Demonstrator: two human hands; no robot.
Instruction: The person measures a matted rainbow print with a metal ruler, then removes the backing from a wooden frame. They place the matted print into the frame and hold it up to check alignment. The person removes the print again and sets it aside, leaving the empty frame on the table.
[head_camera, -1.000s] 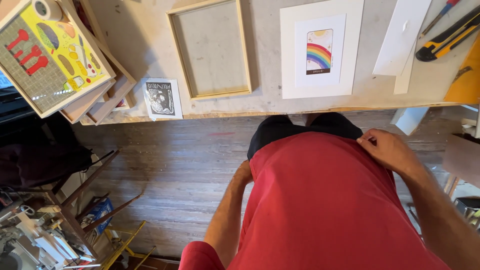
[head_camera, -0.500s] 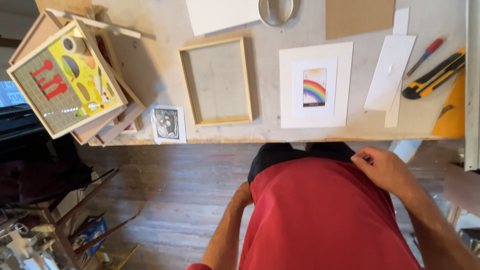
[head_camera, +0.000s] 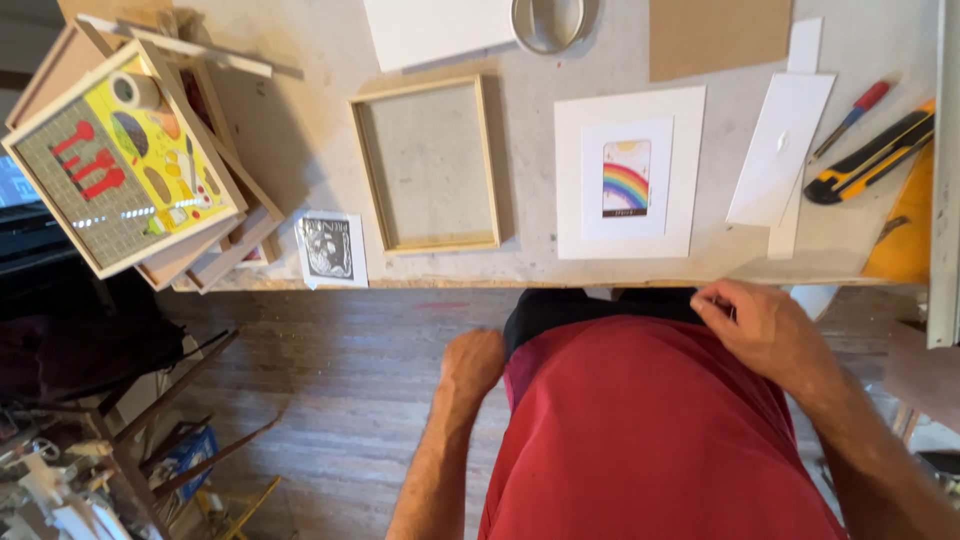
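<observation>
So the right hand (head_camera: 765, 335) is down at the person's waist, fingers curled in and pinching at the hem of the red shirt (head_camera: 650, 430). Grip looks closed on the fabric, though the fingertips are tucked under, so I can't swear how much cloth is caught. The shirt is plain red, loose, and fills most of the lower frame, with a strip of dark trousers (head_camera: 570, 305) showing just above the hem.

The left hand (head_camera: 473, 362) hangs at the shirt's left edge as a loose fist, knuckles touching or just beside the fabric; can't tell if it holds anything.

Using the shirt as the anchor: the workbench (head_camera: 300, 150) edge runs just above it. Straight above sits a white mat with a rainbow print (head_camera: 627, 178), and left of that an empty wooden frame (head_camera: 428, 165). Further left, a small black-and-white card (head_camera: 330, 249) hangs over the bench edge, next to a stack of frames topped by a colourful picture (head_camera: 125, 155). Up and right of the shirt lie a yellow-and-black utility knife (head_camera: 868, 158) and a red-handled tool (head_camera: 852, 118).
</observation>
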